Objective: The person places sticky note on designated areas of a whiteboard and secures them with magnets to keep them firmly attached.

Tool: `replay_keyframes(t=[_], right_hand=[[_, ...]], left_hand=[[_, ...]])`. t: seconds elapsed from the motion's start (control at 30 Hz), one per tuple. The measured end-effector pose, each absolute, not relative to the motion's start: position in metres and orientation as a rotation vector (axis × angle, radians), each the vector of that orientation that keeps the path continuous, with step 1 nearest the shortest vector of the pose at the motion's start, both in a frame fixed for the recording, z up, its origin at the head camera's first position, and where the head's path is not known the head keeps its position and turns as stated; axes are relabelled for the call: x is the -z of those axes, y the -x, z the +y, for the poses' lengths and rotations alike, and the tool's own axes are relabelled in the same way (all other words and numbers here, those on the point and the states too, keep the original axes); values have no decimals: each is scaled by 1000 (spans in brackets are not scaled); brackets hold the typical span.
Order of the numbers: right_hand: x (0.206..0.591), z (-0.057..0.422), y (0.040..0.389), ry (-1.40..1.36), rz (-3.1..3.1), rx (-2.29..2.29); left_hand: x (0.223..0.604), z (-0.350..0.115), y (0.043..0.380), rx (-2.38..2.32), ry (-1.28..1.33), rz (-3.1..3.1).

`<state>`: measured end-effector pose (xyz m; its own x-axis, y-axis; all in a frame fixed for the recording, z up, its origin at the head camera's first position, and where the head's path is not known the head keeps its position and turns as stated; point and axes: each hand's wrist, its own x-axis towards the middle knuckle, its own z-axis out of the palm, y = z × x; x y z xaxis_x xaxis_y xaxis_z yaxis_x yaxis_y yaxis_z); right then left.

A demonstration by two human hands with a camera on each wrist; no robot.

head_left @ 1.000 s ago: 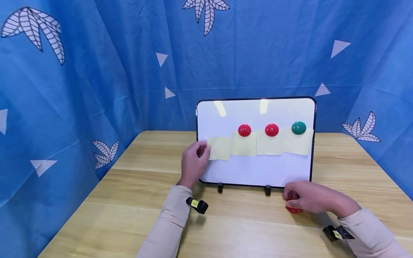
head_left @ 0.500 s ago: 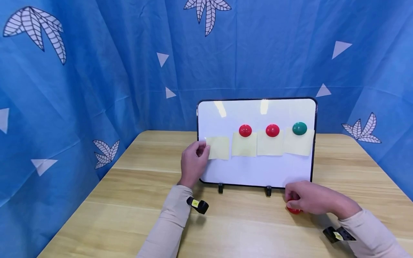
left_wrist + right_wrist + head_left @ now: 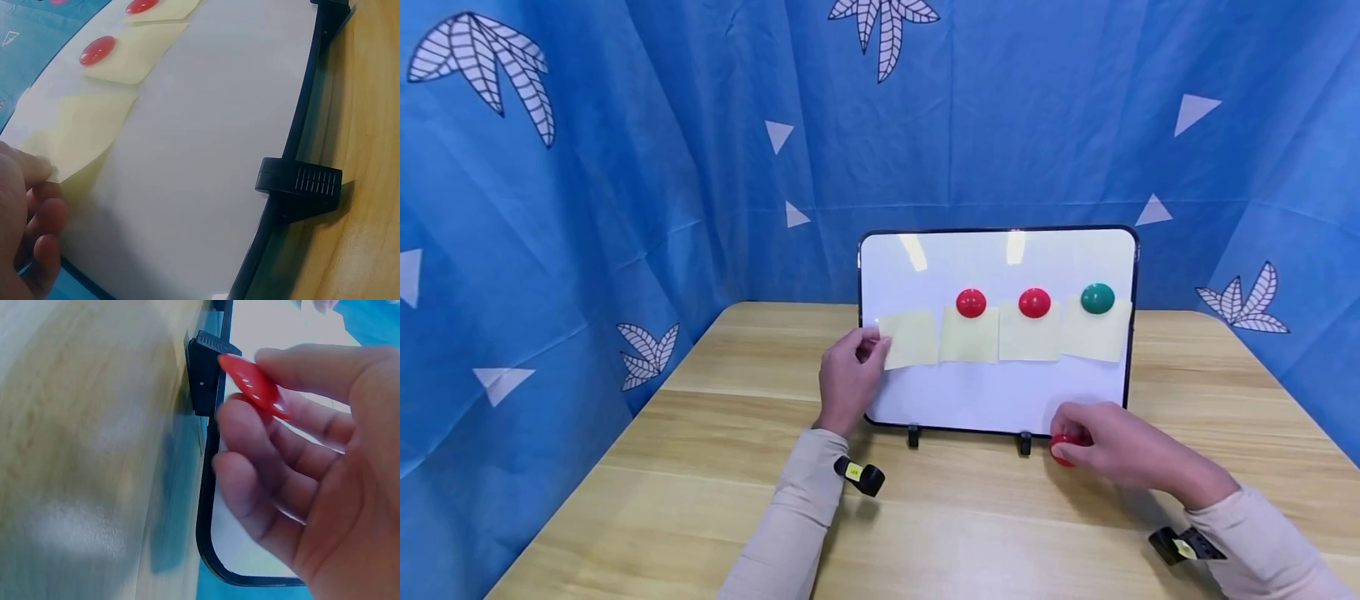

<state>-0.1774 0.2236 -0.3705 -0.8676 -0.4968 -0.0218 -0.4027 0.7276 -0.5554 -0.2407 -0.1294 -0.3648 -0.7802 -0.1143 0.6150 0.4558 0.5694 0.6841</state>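
Note:
My left hand (image 3: pixel 852 373) pinches the left edge of a pale yellow sticky note (image 3: pixel 912 339) against the whiteboard (image 3: pixel 992 396). In the left wrist view that note's lower edge lifts off the board near my thumb. My right hand (image 3: pixel 1112 442) holds a round red magnet (image 3: pixel 255 386) between thumb and fingers, low in front of the board's bottom right. Three more notes hang in a row to the right. Two have red magnets on their top edges, such as this red magnet (image 3: pixel 971 303); the rightmost has a green magnet (image 3: pixel 1097 298).
The black-framed board stands on the wooden table (image 3: pixel 700 500), propped on small black feet, one being this left foot (image 3: pixel 913 437). Behind it hangs a blue curtain (image 3: pixel 700 150) with white leaves and triangles. Each wrist wears a black strap with a small camera.
My right hand has lifted the red magnet off the table and moved it up and slightly left, toward the board. The left note tilts a little, its right side higher; my left hand stays in place.

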Motion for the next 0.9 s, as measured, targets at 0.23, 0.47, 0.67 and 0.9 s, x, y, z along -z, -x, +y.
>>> replay_keyframes(t=[0.23, 0.47, 0.67, 0.9], right_hand=[[360, 215, 178, 760, 2856, 933], [345, 210, 180, 769, 2930, 934], [336, 199, 185, 788, 2961, 963], [331, 178, 192, 771, 2938, 993]], left_hand=[[366, -132, 243, 1193, 273, -2150], [367, -130, 243, 1174, 281, -2163], [367, -128, 244, 1178, 281, -2180], [368, -128, 244, 1167, 280, -2171]])
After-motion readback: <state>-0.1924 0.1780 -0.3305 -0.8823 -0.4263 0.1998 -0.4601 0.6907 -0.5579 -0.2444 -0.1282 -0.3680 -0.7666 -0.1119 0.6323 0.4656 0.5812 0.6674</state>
